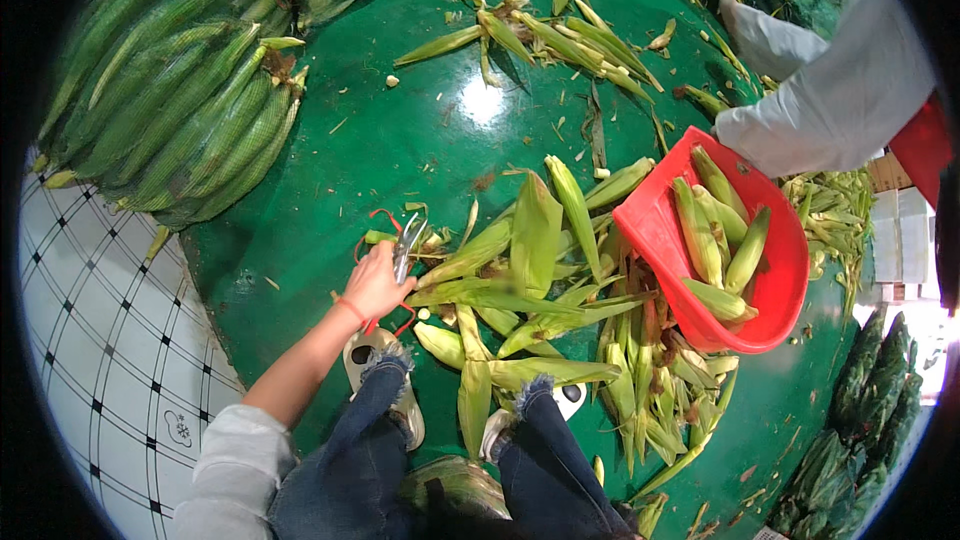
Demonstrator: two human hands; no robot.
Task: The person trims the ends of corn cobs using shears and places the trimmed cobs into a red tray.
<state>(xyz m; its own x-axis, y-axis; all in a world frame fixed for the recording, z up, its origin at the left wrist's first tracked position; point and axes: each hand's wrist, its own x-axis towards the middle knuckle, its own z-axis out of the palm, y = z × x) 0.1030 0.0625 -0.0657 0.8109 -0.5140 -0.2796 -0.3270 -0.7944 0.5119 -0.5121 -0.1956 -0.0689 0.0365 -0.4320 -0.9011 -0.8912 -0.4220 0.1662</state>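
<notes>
My left hand (374,285) reaches in from the lower left, its fingers closed around a silver metal hand tool (408,248) that looks like pruning shears. Red cord or thin red handles show around this hand, and a red band (350,308) circles the wrist. Just right of the hand lies a loose heap of green corn husks (535,240), with some whole ears seemingly among them. A husk-covered ear (440,344) rests near my feet. My right hand is out of view.
A red plastic scoop (640,205) holds several husk-covered ears of corn (745,255). Netted bundles of corn (190,110) stand at the upper left. Another person's light grey clothing (810,125) enters at the upper right. More husks (590,45) lie across the green floor (370,140).
</notes>
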